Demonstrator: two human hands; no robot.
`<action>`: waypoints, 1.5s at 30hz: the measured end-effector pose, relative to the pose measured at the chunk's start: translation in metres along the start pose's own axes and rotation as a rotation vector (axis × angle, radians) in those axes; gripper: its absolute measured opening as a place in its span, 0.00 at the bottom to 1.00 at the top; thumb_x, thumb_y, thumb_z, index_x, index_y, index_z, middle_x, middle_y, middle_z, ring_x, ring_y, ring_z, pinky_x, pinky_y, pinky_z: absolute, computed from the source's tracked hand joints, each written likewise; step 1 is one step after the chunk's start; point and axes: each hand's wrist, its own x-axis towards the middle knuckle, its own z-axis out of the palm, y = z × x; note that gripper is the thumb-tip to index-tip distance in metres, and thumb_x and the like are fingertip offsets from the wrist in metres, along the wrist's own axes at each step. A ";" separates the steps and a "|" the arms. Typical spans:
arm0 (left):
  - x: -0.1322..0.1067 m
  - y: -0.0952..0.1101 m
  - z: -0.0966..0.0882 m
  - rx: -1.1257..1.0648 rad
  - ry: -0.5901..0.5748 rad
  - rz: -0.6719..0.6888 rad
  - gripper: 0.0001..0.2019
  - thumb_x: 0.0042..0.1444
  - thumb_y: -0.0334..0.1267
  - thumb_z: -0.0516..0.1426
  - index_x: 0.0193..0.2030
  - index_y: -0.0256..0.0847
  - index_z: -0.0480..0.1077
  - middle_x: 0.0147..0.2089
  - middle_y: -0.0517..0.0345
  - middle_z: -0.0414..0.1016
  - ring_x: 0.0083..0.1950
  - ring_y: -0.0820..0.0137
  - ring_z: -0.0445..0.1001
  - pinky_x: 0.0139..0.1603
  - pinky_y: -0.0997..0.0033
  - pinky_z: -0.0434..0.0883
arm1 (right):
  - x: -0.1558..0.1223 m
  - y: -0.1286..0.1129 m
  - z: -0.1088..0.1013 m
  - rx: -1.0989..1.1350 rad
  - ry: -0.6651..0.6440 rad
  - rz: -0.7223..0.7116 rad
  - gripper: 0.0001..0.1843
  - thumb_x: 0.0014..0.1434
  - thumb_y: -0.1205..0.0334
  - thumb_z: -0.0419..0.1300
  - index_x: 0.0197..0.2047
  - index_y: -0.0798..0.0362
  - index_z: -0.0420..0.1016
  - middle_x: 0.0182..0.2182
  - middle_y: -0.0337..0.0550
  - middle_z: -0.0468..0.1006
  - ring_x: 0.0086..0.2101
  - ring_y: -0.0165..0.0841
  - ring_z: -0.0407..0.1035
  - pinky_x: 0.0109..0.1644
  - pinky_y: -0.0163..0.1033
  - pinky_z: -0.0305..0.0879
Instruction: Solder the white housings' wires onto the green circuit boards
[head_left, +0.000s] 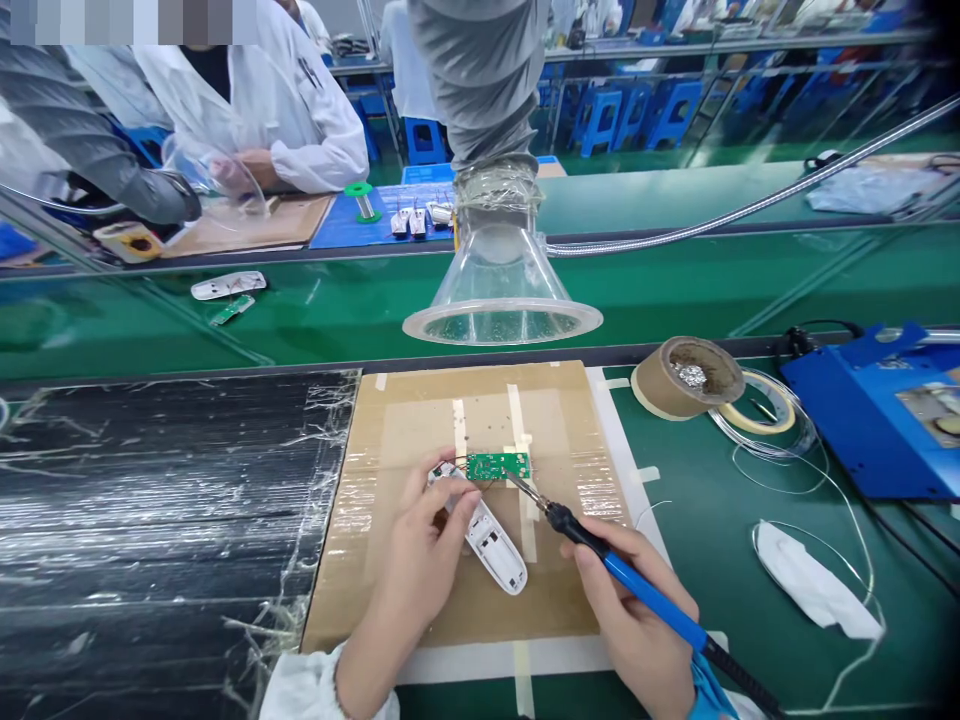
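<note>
A small green circuit board (487, 466) lies on a taped cardboard sheet (405, 610). Thin wires run from its left end toward a long white plastic housing (496, 548), which lies at a slant, its inner side up. My left hand (427, 545) is closed on the housing's upper end, thumb and forefinger near the wires. My right hand (637, 600) grips a soldering iron (651, 588) with a blue handle. The iron's tip meets or nearly meets the board's lower edge; I cannot tell whether it touches.
A clear fume hood (502, 285) hangs above the cardboard. To the right are a cardboard tape core (679, 380), a coil of solder wire (802, 440), a white wipe (810, 580) and a blue machine (885, 410). Black film (150, 540) covers the left side. A person in white (255, 100) works opposite.
</note>
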 end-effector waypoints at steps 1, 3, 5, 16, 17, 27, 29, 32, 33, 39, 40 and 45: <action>0.003 0.002 0.002 0.011 -0.002 -0.019 0.12 0.71 0.41 0.58 0.39 0.45 0.81 0.65 0.48 0.73 0.46 0.62 0.83 0.34 0.68 0.78 | 0.000 0.000 0.000 -0.009 0.000 0.008 0.10 0.70 0.56 0.68 0.54 0.39 0.83 0.43 0.38 0.88 0.41 0.35 0.85 0.45 0.31 0.83; 0.007 0.004 0.008 0.035 0.009 -0.035 0.12 0.70 0.41 0.57 0.38 0.44 0.81 0.63 0.47 0.74 0.43 0.64 0.83 0.33 0.67 0.78 | 0.000 0.001 0.000 -0.020 -0.015 0.020 0.10 0.70 0.56 0.68 0.54 0.40 0.83 0.44 0.39 0.88 0.42 0.35 0.85 0.45 0.32 0.83; 0.010 0.004 0.015 0.071 0.023 -0.033 0.11 0.69 0.39 0.57 0.38 0.43 0.81 0.63 0.47 0.73 0.39 0.67 0.82 0.34 0.67 0.78 | 0.001 0.000 -0.001 -0.020 -0.032 0.025 0.10 0.71 0.56 0.68 0.55 0.40 0.83 0.44 0.39 0.88 0.43 0.36 0.85 0.46 0.33 0.83; 0.010 0.012 0.022 0.341 -0.008 -0.074 0.08 0.67 0.29 0.58 0.39 0.42 0.78 0.69 0.52 0.70 0.22 0.80 0.68 0.29 0.67 0.69 | 0.005 -0.008 -0.001 0.014 -0.084 0.023 0.09 0.71 0.57 0.67 0.54 0.38 0.83 0.41 0.37 0.88 0.39 0.33 0.85 0.42 0.28 0.82; 0.011 0.013 0.022 0.355 -0.015 -0.083 0.08 0.67 0.29 0.59 0.39 0.42 0.77 0.70 0.52 0.69 0.23 0.80 0.67 0.29 0.67 0.69 | 0.006 -0.009 -0.001 0.011 -0.090 0.023 0.09 0.71 0.57 0.67 0.54 0.37 0.82 0.41 0.36 0.88 0.39 0.32 0.85 0.42 0.27 0.82; 0.012 0.018 0.022 0.412 -0.044 -0.110 0.08 0.67 0.27 0.60 0.37 0.42 0.75 0.71 0.53 0.69 0.22 0.81 0.65 0.30 0.67 0.68 | 0.009 -0.012 0.000 -0.002 -0.118 0.012 0.09 0.71 0.57 0.66 0.53 0.39 0.83 0.40 0.38 0.88 0.38 0.35 0.85 0.41 0.31 0.83; 0.013 0.018 0.022 0.401 -0.045 -0.110 0.08 0.67 0.27 0.59 0.36 0.41 0.75 0.71 0.53 0.69 0.22 0.81 0.65 0.29 0.67 0.68 | 0.008 -0.012 0.001 -0.009 -0.101 0.038 0.09 0.71 0.56 0.66 0.53 0.39 0.83 0.40 0.38 0.88 0.38 0.36 0.85 0.42 0.33 0.84; 0.013 0.017 0.023 0.387 -0.048 -0.117 0.08 0.67 0.27 0.59 0.36 0.41 0.75 0.71 0.53 0.69 0.23 0.81 0.66 0.29 0.67 0.68 | 0.007 -0.013 0.001 0.003 -0.091 0.068 0.08 0.71 0.55 0.66 0.52 0.40 0.84 0.40 0.39 0.88 0.38 0.37 0.85 0.42 0.34 0.84; 0.013 0.016 0.023 0.385 -0.047 -0.118 0.08 0.67 0.27 0.59 0.36 0.41 0.75 0.71 0.53 0.68 0.23 0.81 0.67 0.29 0.67 0.68 | 0.007 -0.014 0.000 0.012 -0.096 0.062 0.08 0.71 0.55 0.66 0.52 0.40 0.84 0.40 0.39 0.88 0.38 0.37 0.85 0.42 0.33 0.84; 0.012 0.013 0.023 0.356 -0.028 -0.105 0.08 0.68 0.29 0.58 0.37 0.42 0.76 0.71 0.51 0.68 0.25 0.78 0.71 0.31 0.66 0.71 | 0.008 -0.013 -0.001 0.029 -0.082 0.046 0.09 0.71 0.57 0.66 0.52 0.42 0.84 0.40 0.42 0.88 0.37 0.38 0.85 0.41 0.34 0.84; 0.012 0.012 0.023 0.351 -0.026 -0.100 0.08 0.68 0.30 0.58 0.37 0.42 0.76 0.71 0.51 0.68 0.25 0.78 0.72 0.31 0.66 0.71 | 0.008 -0.013 0.000 0.028 -0.079 0.047 0.08 0.71 0.56 0.66 0.52 0.43 0.84 0.40 0.42 0.88 0.38 0.38 0.85 0.41 0.35 0.85; 0.011 0.012 0.023 0.370 -0.011 -0.087 0.08 0.68 0.30 0.58 0.38 0.42 0.77 0.70 0.51 0.69 0.24 0.79 0.70 0.32 0.65 0.70 | 0.008 -0.010 -0.001 0.023 -0.096 0.021 0.09 0.71 0.58 0.67 0.53 0.43 0.84 0.40 0.42 0.88 0.38 0.38 0.85 0.41 0.35 0.85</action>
